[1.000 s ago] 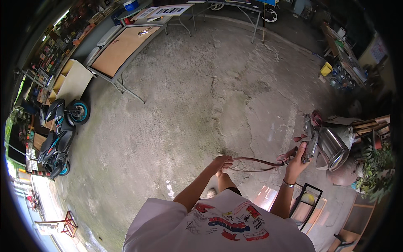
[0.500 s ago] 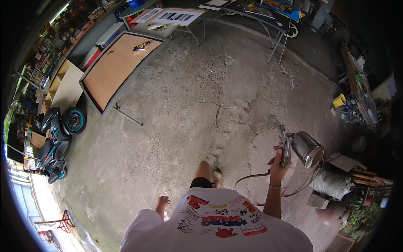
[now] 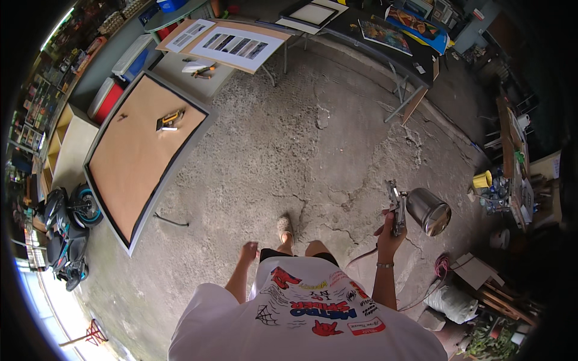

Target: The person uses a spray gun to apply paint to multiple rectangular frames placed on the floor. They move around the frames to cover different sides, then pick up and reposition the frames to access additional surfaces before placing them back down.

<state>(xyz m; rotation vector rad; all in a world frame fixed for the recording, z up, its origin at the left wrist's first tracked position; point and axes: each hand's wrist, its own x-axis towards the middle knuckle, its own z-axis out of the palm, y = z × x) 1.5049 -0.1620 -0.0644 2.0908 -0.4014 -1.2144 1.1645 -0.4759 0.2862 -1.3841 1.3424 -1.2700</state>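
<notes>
My right hand (image 3: 390,231) grips a metal spray gun (image 3: 396,204), which has a large shiny steel cup (image 3: 427,210) on its right side. A reddish hose (image 3: 363,257) trails from below that hand. My left hand (image 3: 248,251) hangs by my side holding nothing, fingers loosely apart. Ahead on the left, a grey-framed, tan-topped table (image 3: 135,168) carries a yellow-and-black tool (image 3: 168,120).
Tables with printed sheets (image 3: 235,48) and artwork (image 3: 382,36) line the back. A motorbike (image 3: 60,240) is parked left, beside shelving and coolers (image 3: 105,102). A cluttered bench (image 3: 519,186), yellow bucket (image 3: 481,179), white sack (image 3: 445,304) and plants (image 3: 487,340) stand right. The concrete floor is cracked.
My left hand has let go of the hose and dropped to my side. The tables are now closer as I walk forward, and the spray gun sits further left in view.
</notes>
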